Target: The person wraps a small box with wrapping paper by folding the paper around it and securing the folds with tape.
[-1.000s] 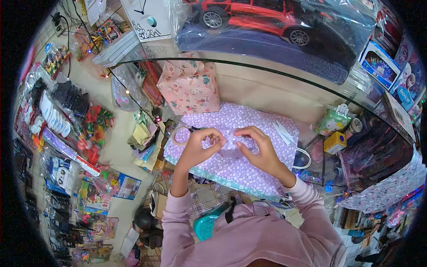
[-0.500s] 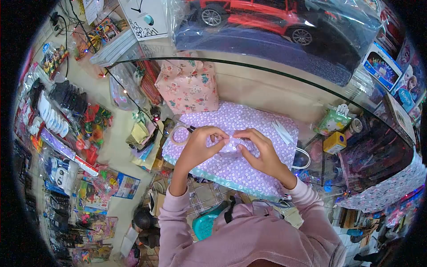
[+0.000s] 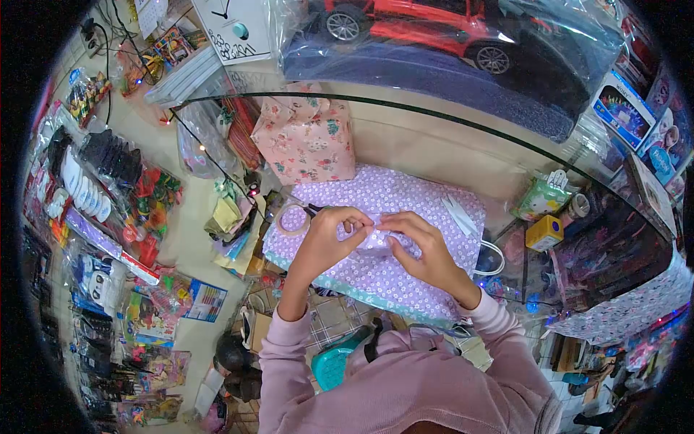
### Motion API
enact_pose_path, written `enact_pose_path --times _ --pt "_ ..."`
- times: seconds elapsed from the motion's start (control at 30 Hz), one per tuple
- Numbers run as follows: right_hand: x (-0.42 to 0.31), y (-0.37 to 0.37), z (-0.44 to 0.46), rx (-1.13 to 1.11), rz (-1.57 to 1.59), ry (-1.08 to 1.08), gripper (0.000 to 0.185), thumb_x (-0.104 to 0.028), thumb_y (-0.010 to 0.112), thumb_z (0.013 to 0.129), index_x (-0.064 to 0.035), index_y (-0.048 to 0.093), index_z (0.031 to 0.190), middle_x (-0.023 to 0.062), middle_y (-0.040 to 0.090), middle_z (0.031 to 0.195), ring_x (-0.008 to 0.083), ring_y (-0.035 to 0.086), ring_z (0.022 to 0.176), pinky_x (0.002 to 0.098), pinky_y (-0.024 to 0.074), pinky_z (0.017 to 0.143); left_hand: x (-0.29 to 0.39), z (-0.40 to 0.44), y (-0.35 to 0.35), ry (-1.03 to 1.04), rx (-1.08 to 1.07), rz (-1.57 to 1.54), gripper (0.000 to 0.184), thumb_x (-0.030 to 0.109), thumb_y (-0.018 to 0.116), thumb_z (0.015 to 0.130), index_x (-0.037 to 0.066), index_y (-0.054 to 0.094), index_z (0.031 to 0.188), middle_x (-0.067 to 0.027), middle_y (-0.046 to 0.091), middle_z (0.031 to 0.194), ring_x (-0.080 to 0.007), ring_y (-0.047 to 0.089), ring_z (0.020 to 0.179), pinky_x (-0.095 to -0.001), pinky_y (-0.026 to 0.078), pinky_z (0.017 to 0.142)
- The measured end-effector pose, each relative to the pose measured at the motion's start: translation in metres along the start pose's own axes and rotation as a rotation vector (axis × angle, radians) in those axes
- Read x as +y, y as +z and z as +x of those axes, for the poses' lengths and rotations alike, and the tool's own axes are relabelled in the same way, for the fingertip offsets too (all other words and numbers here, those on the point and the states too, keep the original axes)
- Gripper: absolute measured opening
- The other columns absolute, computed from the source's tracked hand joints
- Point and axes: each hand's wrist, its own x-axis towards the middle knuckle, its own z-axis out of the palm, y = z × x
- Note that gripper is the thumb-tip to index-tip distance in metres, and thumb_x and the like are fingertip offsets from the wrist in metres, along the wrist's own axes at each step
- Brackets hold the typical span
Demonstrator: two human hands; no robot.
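Observation:
Purple sheet with small white flowers, paper or cloth, lies spread in front of me with a teal edge towards my body. Over its middle my left hand pinches thumb and forefinger together. Facing it, my right hand also has its fingertips drawn together, almost touching the left ones. A small pale patterned piece shows just below the fingertips; whatever they hold is too small to make out. Left of my left hand is a tape roll, with a dark handle partly hidden behind the hand. White strips lie at the sheet's right.
A pink floral bag stands behind the sheet. Above runs a glass shelf edge carrying a boxed red toy car. To the right are a yellow box and a looped white cord. Packaged goods crowd the left.
Both hands stay at nearly the same spot, fingertips together. The left hand and forearm have shifted very slightly; the sheet and the things around it look unmoved.

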Motion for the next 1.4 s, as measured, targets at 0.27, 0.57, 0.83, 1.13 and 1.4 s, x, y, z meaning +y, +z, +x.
enact_pose_path --times 0.27,0.57,0.83,1.13,1.4 --pt "0.004 0.0 -0.004 -0.024 -0.037 0.005 0.031 0.002 0.061 0.081 -0.0031 0.064 0.111 0.0185 0.054 0.122 0.0336 0.059 0.108 0.0379 0.0487 0.09 0.002 0.0 -0.002 -0.015 -0.025 0.0 0.01 0.008 0.071 0.078 0.0 0.068 0.084 -0.0092 0.067 0.075 -0.0166 0.059 0.064 -0.03 0.048 0.063" --pt "0.008 0.004 -0.01 -0.013 -0.088 -0.027 0.035 0.004 0.062 0.078 -0.0034 0.066 0.112 0.0212 0.044 0.134 0.033 0.058 0.113 0.0382 0.0486 0.093 -0.002 -0.006 0.001 -0.004 0.052 -0.022 0.037 0.01 0.075 0.075 0.001 0.059 0.107 -0.0066 0.066 0.071 -0.0139 0.056 0.06 -0.028 0.044 0.057" --pt "0.008 0.006 -0.012 0.0 -0.096 -0.015 0.035 0.004 0.063 0.075 -0.0039 0.067 0.11 0.0219 0.045 0.132 0.0319 0.058 0.112 0.0387 0.0491 0.091 -0.009 -0.017 0.004 -0.229 0.138 -0.124 0.057 0.01 0.081 0.071 0.006 0.045 0.114 0.0004 0.063 0.064 -0.0055 0.052 0.059 -0.0204 0.037 0.056" --pt "0.013 0.007 -0.012 0.007 -0.107 -0.016 0.036 0.002 0.064 0.075 -0.0048 0.067 0.11 0.0212 0.049 0.122 0.033 0.056 0.114 0.0393 0.0476 0.093 -0.017 -0.017 0.003 -0.274 0.112 -0.126 0.052 0.018 0.08 0.074 0.005 0.04 0.103 -0.0021 0.056 0.056 -0.0073 0.05 0.05 -0.0236 0.036 0.049" --pt "0.012 0.007 -0.01 -0.003 -0.144 -0.015 0.035 0.001 0.064 0.076 -0.0057 0.068 0.11 0.0204 0.05 0.12 0.0326 0.057 0.111 0.0385 0.0474 0.092 -0.047 -0.02 0.014 -0.198 0.132 -0.329 0.054 0.019 0.08 0.075 0.006 0.041 0.111 -0.0035 0.057 0.072 -0.0071 0.052 0.068 -0.0228 0.041 0.06"
